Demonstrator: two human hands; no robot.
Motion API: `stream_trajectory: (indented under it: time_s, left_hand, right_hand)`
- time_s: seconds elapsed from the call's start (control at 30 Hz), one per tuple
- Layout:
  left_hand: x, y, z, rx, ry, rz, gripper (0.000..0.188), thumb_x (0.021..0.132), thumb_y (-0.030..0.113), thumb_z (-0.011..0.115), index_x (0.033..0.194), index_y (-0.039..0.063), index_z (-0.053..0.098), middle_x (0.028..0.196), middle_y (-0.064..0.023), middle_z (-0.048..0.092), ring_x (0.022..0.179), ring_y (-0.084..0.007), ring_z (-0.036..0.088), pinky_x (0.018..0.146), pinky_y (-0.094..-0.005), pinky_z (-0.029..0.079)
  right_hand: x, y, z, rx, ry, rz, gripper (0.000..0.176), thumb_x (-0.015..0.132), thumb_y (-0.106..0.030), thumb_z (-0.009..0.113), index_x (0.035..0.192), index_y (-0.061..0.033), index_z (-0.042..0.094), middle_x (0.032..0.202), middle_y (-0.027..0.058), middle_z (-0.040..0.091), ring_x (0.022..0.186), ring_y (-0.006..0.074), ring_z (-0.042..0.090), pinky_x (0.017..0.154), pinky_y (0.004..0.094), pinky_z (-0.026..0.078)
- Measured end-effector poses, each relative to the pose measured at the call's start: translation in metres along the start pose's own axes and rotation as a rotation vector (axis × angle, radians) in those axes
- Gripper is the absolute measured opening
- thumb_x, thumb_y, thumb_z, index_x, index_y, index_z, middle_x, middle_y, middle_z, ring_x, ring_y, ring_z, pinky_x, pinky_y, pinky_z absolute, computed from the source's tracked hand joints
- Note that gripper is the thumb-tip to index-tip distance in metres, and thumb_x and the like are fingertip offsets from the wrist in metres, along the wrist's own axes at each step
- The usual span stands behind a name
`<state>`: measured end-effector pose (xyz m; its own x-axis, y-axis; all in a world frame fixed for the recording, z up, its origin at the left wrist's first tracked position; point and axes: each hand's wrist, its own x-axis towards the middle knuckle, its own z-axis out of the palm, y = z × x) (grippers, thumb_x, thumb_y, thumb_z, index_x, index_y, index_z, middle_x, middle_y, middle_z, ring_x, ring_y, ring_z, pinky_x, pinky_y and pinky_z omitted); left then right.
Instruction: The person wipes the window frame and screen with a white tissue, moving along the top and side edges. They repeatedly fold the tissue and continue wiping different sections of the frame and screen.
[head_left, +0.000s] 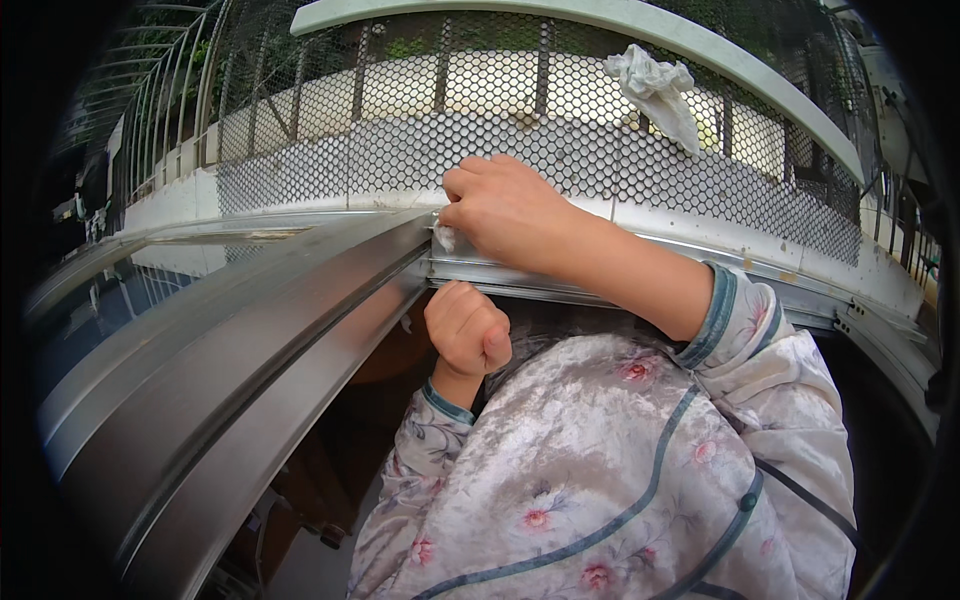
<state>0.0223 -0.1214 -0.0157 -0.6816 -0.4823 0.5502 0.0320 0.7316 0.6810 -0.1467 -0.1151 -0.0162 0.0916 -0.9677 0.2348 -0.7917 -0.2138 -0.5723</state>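
Pinched in the fingers of my right hand (510, 214) is a small wad of white tissue or cloth (445, 237), mostly covered by the fingers. It touches the corner where the upright edge of a metal sliding window frame (322, 300) meets the window track (525, 277). Just below, my left hand (466, 330) is curled into a fist close to the track, and nothing shows inside it. Beyond the track, a larger crumpled white tissue or cloth (656, 94) rests against a black hexagonal mesh (480, 161).
Behind the mesh stand dark metal bars (542, 67) and a pale ledge (412, 199). A light curved rail (570, 9) crosses the top. Window glass (105, 300) lies on the left. Wooden furniture (281, 536) shows dimly indoors, below the frame.
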Motion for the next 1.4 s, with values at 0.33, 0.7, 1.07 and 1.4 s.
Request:
stream_trajectory:
  time_s: [0.33,0.7,1.07,1.4]
  left_hand:
    - [-0.011,0.008,-0.008,-0.006,0.040,-0.074,0.050,0.100,0.024,0.038,0.054,0.006,0.044,0.049,-0.0054,0.043,0.043,-0.0212,0.043,0.044,-0.0317,0.030]
    - [-0.031,0.029,-0.015,-0.007,0.051,-0.192,0.041,0.093,0.014,0.049,0.054,0.003,0.049,0.052,-0.0074,0.045,0.046,-0.0245,0.046,0.045,-0.0345,0.034]
    - [-0.012,0.044,0.000,-0.334,0.013,-0.559,0.018,0.095,0.014,0.058,0.086,0.000,0.066,0.073,-0.0043,0.059,0.060,-0.0098,0.053,0.055,-0.0241,0.042]
    - [0.028,0.067,0.016,-0.480,0.079,-0.650,0.024,0.088,0.022,0.069,0.103,0.003,0.065,0.095,-0.0006,0.062,0.080,-0.0074,0.058,0.064,-0.0209,0.044]
  right_hand:
    - [-0.139,0.002,-0.096,-0.183,-0.108,0.312,0.017,0.074,-0.008,0.068,0.091,-0.0106,0.070,0.085,0.0018,0.056,0.086,0.0209,0.055,0.075,0.0348,0.040]
    - [-0.198,-0.006,-0.136,-0.128,0.130,0.642,0.016,0.083,-0.007,0.065,0.097,-0.0094,0.072,0.086,0.0024,0.063,0.083,0.0179,0.060,0.073,0.0306,0.046]
    - [-0.108,-0.047,-0.082,1.688,0.521,0.675,0.025,0.095,-0.015,0.058,0.117,-0.0036,0.059,0.103,0.0021,0.064,0.092,0.0105,0.060,0.084,0.0280,0.048]
    - [-0.097,-0.050,-0.079,1.806,0.470,0.723,0.022,0.094,-0.014,0.057,0.113,-0.0041,0.060,0.103,0.0036,0.065,0.097,0.0137,0.061,0.087,0.0327,0.049]
